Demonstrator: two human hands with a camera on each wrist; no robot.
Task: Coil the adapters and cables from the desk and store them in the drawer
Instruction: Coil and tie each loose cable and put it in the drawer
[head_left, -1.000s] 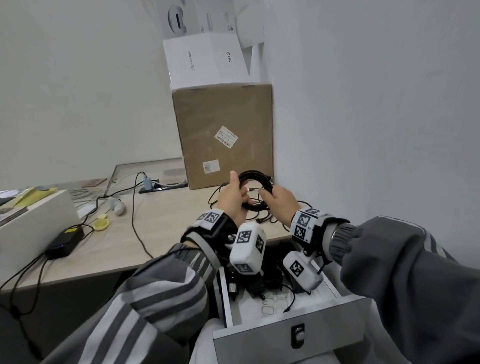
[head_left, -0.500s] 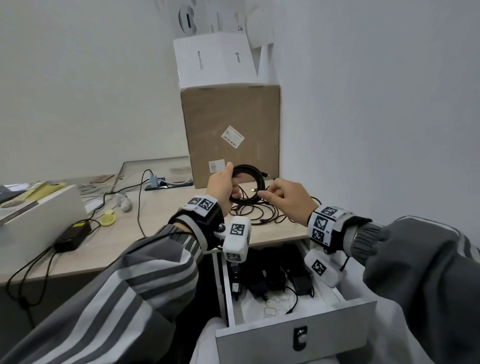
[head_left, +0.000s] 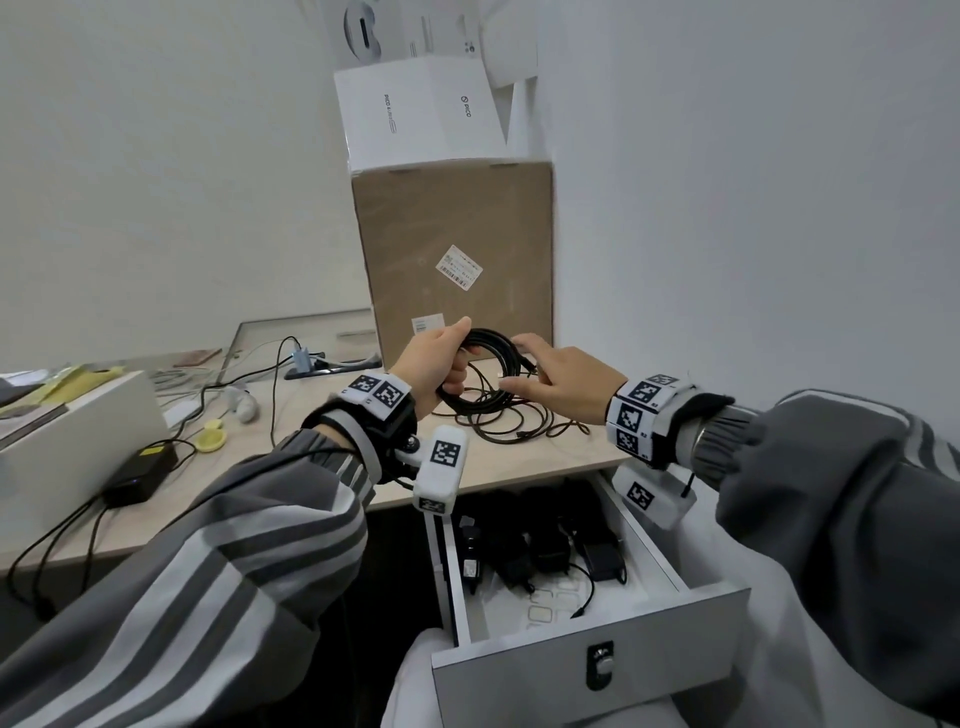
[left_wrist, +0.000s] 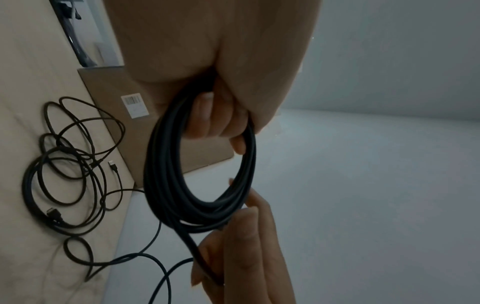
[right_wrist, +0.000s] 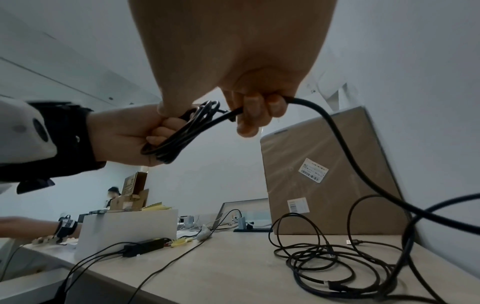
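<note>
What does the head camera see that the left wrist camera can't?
Only the head view shows the open drawer with black adapters inside, the white box on top, and the power brick on the desk. Only the left wrist view shows the right hand's fingers pinching the cable's loose strand up close. Both show the left hand gripping the black coil, the right hand, the loose cables on the desk, and the brown box.

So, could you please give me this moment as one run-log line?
left hand: grips black cable coil | right hand: feeds cable tail | loose cables: on desk | drawer: open
</note>
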